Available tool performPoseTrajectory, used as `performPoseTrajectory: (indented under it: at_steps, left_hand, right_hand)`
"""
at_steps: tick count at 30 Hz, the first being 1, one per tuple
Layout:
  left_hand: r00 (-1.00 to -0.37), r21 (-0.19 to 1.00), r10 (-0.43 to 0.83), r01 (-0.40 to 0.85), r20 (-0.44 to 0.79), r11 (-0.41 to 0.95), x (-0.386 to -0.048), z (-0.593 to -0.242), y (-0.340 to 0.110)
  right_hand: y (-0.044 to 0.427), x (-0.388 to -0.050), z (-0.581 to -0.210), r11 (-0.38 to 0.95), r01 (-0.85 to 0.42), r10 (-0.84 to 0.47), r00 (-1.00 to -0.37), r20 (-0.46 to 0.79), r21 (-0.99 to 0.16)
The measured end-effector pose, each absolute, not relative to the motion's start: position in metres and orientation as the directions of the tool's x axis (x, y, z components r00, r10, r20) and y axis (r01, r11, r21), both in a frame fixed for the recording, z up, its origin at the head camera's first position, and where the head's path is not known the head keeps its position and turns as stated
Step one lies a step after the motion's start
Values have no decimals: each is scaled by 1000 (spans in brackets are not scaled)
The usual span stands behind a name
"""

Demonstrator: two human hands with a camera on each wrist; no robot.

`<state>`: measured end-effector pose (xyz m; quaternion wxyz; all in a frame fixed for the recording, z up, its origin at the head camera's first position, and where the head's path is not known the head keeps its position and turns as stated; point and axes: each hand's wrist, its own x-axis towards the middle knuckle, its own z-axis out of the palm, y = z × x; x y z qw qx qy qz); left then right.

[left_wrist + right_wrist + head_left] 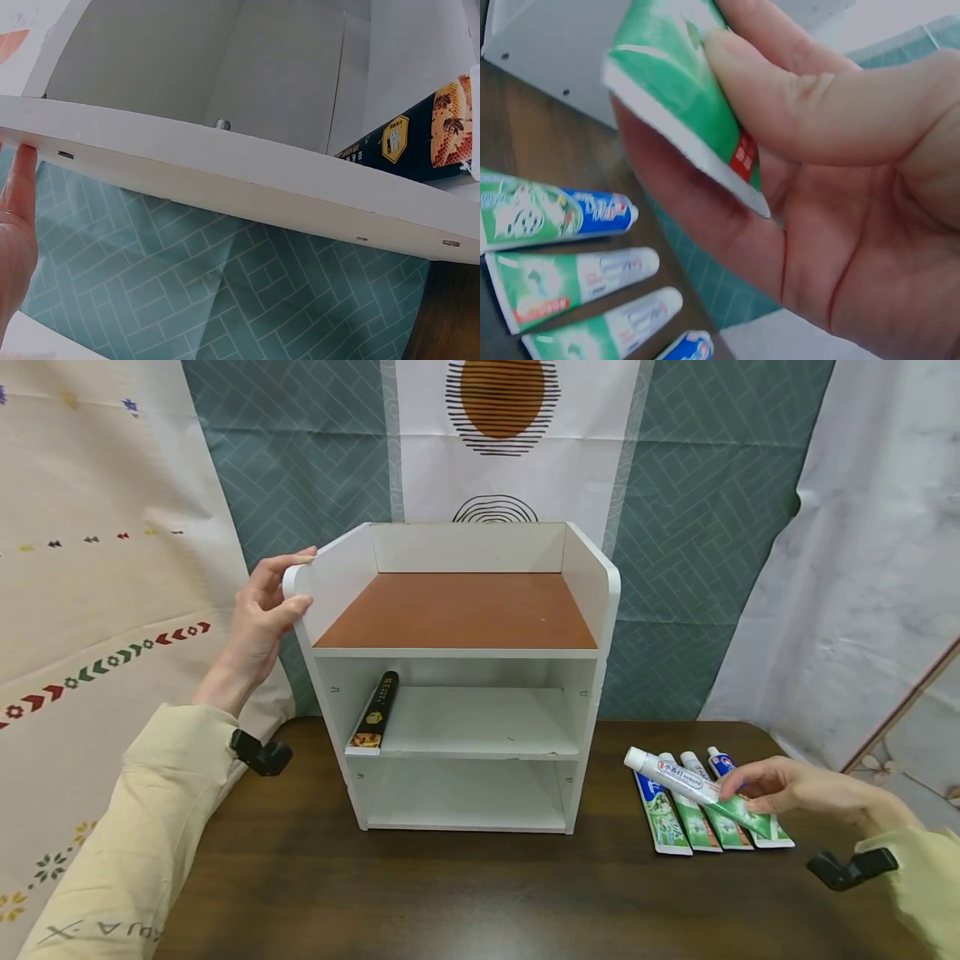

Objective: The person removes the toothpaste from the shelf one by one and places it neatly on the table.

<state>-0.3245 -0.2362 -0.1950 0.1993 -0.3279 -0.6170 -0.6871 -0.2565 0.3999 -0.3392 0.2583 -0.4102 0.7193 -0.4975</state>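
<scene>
My right hand pinches a green-and-white toothpaste tube between thumb and fingers, its white cap pointing left toward the shelf. In the right wrist view the flat crimped end of this tube shows beside the thumb. Beneath it, several more toothpaste tubes lie side by side on the table, green, white and blue. My left hand grips the upper left side panel of a small white shelf, fingers at its top edge and thumb lower down. A black toothpaste tube lies at the left of the middle shelf level.
The shelf stands on a dark brown wooden table and has a brown top board with raised sides. Behind hangs a patterned green and white cloth. A pale curtain covers the left side, and white fabric the right.
</scene>
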Motion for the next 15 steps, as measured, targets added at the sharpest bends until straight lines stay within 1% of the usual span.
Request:
performPoseTrajectory:
  at_steps: [7,10,15]
  left_hand:
    - [-703,714,128,681,699,-160,-325,-195,-236]
    - [-705,716,128,679,697,-162,-325,-195,-236]
    - [-704,714,127,679,699,-170,-325,-195,-236]
  right_hand:
    - [414,-250,-355,217,-234,-751,-661,-9,-948]
    - [419,-249,-364,208,-194,-727,-686,-19,-959]
    - [424,-251,-377,149,-161,-699,-715,11,-976]
